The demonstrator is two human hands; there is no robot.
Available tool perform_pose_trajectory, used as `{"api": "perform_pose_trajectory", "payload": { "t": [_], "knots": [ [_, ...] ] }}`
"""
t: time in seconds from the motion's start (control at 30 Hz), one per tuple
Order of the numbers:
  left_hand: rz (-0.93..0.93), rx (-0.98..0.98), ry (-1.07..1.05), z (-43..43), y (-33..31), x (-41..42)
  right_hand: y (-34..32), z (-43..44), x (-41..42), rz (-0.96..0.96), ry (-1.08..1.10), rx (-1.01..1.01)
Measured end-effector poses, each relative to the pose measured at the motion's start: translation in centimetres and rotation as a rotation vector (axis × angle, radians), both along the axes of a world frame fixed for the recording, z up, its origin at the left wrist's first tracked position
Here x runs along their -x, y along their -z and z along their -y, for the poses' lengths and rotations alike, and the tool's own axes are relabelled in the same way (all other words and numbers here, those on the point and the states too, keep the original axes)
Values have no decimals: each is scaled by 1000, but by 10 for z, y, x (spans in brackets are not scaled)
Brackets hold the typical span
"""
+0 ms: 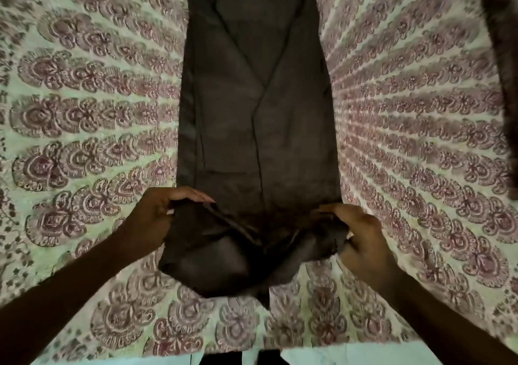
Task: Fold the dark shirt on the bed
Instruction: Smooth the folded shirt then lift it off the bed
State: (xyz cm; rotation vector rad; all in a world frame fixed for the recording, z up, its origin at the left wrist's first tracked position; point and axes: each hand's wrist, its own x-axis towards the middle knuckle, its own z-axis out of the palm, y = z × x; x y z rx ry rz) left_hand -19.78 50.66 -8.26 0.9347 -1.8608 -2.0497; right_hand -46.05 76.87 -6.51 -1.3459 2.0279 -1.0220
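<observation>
Pale floral bed cover [98, 112] is overlaid toward 12 o'clock by a dark brown folded shirt [252, 98], its near end gripped by left hand [157, 213] and right hand [361, 232]; another dark cloth [501, 56] is seen at 2 o'clock.

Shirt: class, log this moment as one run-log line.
shirt: long strip on bed, near end bunched | left hand: grips near-left corner | right hand: grips near-right corner

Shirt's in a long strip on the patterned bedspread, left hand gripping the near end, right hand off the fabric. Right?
Not quite: the right hand is not off the fabric. The head view shows it gripping the near end of the dark shirt, as the left hand does on its side. The rest holds: the shirt lies in a long strip on the patterned bedspread.
</observation>
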Motion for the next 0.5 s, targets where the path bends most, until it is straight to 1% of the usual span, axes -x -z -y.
{"api": "perform_pose_trajectory", "payload": {
  "t": [0.03,0.07,0.13,0.17,0.27,0.33,0.4,0.47,0.5],
  "knots": [
    [24,-115,-156,11,0,11,-6,16,6,54,70,16],
    [91,-163,-259,22,3,21,-11,34,12,113,141,20],
    [218,-114,-273,44,11,42,-7,69,31,216,267,15],
    [253,-93,-285,52,17,52,-3,86,42,232,317,0],
    [394,-76,-353,71,40,74,25,128,80,145,428,-75],
    [485,-37,-351,74,42,84,44,140,97,69,479,-160],
    [461,-71,-409,77,44,89,51,148,107,67,541,-189],
    [404,-97,-465,78,41,90,50,153,110,95,564,-165],
    [393,-68,-467,77,38,91,49,155,110,90,561,-162]
  ]
}}
